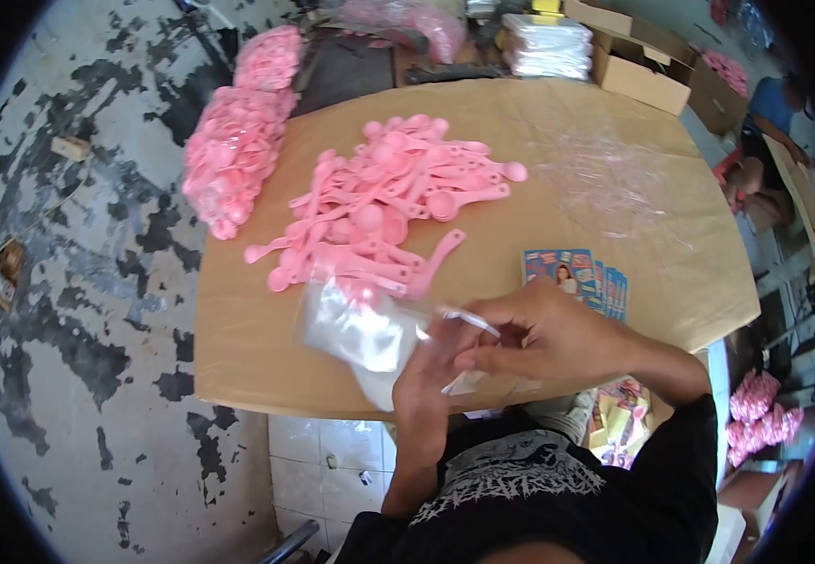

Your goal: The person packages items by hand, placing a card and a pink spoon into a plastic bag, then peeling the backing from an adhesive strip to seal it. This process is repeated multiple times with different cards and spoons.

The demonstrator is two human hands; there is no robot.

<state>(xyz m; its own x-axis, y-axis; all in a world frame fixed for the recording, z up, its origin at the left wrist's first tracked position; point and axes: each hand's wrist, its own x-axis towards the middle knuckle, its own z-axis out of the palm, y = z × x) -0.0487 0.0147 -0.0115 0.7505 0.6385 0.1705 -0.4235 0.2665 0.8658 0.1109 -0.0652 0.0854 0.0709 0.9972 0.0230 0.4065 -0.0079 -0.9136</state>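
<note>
A clear plastic bag (pixel 356 329) stretches out to the left from my left hand (pixel 423 371), whose fingers are closed round its near end. My right hand (pixel 543 329) meets the left one with thumb and fingers pinched together at a thin whitish edge (pixel 475 321), which looks like part of the bag. Just beyond the bag lies a loose heap of pink plastic measuring spoons (pixel 398 179), some partly behind the film. A fanned stack of blue printed cards (pixel 567 268) rests on the table beside my right hand, which covers its lower part.
Brown paper covers the table (pixel 257 348). Packed bags of pink spoons (pixel 238 141) stand at its left edge. Thin clear plastic scraps (pixel 614 179) lie on the right. Stacked clear packaging (pixel 548 47) and a cardboard box (pixel 642 70) are at the back. Another person (pixel 774 141) sits far right.
</note>
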